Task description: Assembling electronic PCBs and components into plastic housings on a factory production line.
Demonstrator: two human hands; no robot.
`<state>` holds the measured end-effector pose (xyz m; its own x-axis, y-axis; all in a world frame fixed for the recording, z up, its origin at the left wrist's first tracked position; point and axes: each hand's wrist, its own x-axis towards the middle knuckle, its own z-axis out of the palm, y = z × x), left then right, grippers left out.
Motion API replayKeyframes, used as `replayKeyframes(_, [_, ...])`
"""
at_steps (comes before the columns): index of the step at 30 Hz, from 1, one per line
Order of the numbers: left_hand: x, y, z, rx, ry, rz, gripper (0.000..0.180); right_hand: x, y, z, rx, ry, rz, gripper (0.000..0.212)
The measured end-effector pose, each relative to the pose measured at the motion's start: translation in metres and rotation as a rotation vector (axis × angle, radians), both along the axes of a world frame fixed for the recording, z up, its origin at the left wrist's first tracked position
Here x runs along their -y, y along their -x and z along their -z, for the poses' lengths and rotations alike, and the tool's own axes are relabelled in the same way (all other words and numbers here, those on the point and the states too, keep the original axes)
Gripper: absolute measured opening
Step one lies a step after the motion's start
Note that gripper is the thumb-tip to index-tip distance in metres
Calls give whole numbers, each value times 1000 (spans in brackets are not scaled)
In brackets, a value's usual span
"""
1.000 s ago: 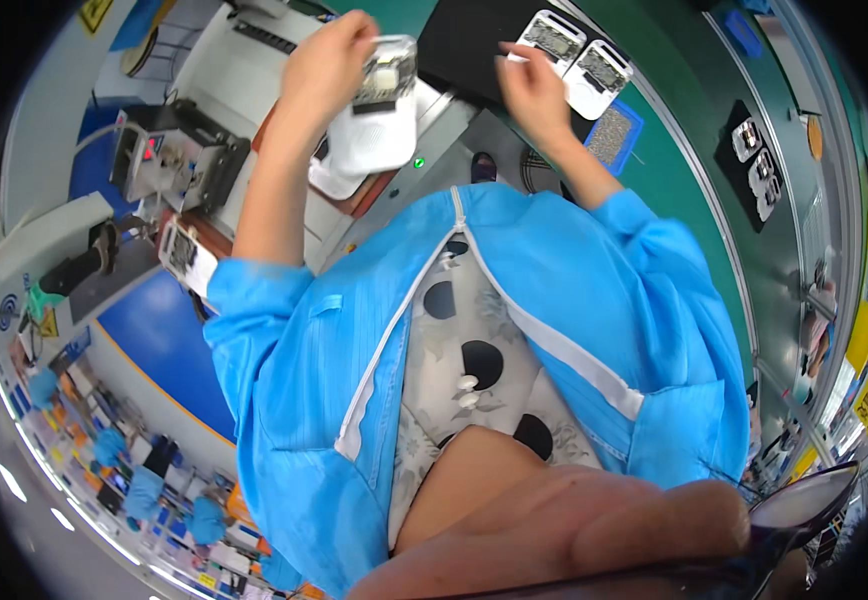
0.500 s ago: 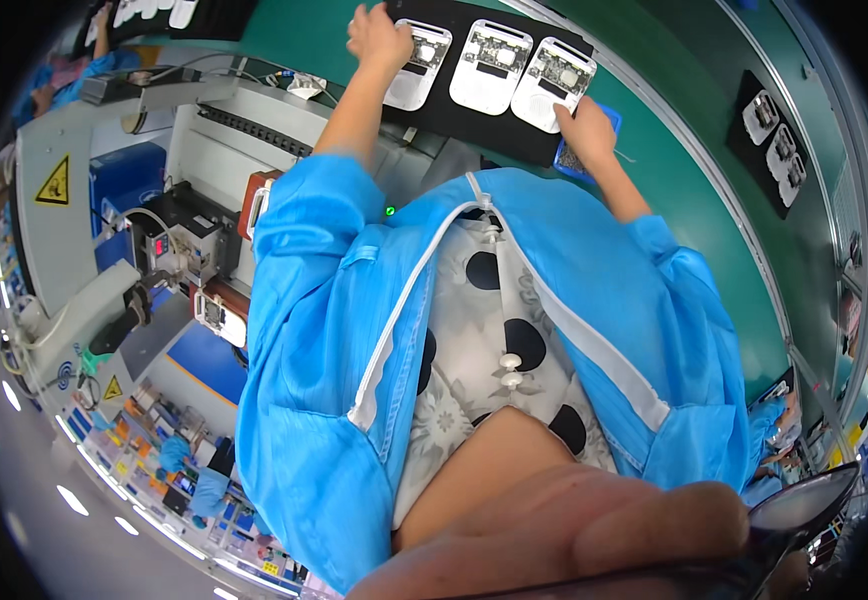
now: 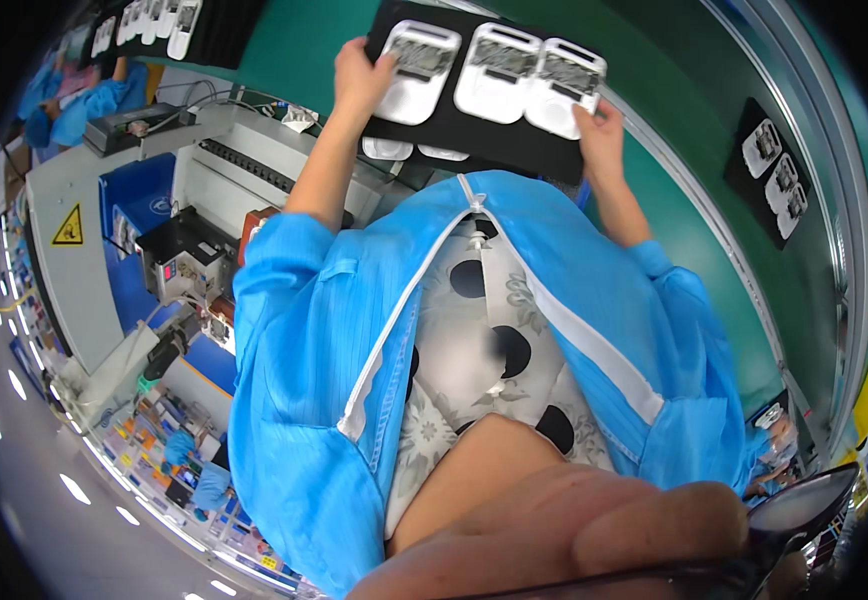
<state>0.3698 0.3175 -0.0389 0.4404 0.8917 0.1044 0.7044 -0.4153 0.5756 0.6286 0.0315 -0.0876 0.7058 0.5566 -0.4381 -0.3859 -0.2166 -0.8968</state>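
A flat black board (image 3: 494, 143) is held up between my two hands. On it lie three white plastic housings with exposed circuit boards: the left housing (image 3: 412, 98), the middle housing (image 3: 489, 95) and the right housing (image 3: 554, 108). My left hand (image 3: 359, 82) grips the board's left edge, its thumb by the left housing. My right hand (image 3: 599, 138) grips the right edge, thumb against the lower corner of the right housing. Fingers under the board are hidden. Below its near edge show parts of two more white housings (image 3: 387, 149).
Green work surface (image 3: 289, 35) lies around the board. A grey machine with a yellow warning sign (image 3: 68, 225) stands at left. Metal rails (image 3: 699, 160) run along the right; beyond them lies another black board with white housings (image 3: 776, 170). Co-workers in blue (image 3: 89, 105) sit far left.
The black board with its three housings has been raised and tilted. Other white housings now show beneath it. My left hand moved down to the left edge, my right hand onto the right edge.
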Motion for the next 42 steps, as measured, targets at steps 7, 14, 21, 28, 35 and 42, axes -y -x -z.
replayKeyframes(7, [4, -177, 13, 193, 383, 378, 84, 46, -192, 70, 156, -15, 295, 48])
replayKeyframes(14, [64, -161, -8, -39, 222, 825, 64, 156, -342, 116, 493, 185, 561, 46])
replayKeyframes(21, [27, -53, -6, -9, 361, 269, 47, 16, -176, 49, 1158, 294, -187, 40])
replayKeyframes(28, [56, 0, 19, 147, 134, 269, 25, -56, -12, 33, 1069, 446, -639, 43])
replayKeyframes(35, [100, 8, 30, 39, 322, 284, 69, -70, -17, 10, 841, 343, -880, 28])
replayKeyframes(42, [147, 9, -4, 744, 991, 183, 35, -74, 66, -92, 589, 57, -729, 22])
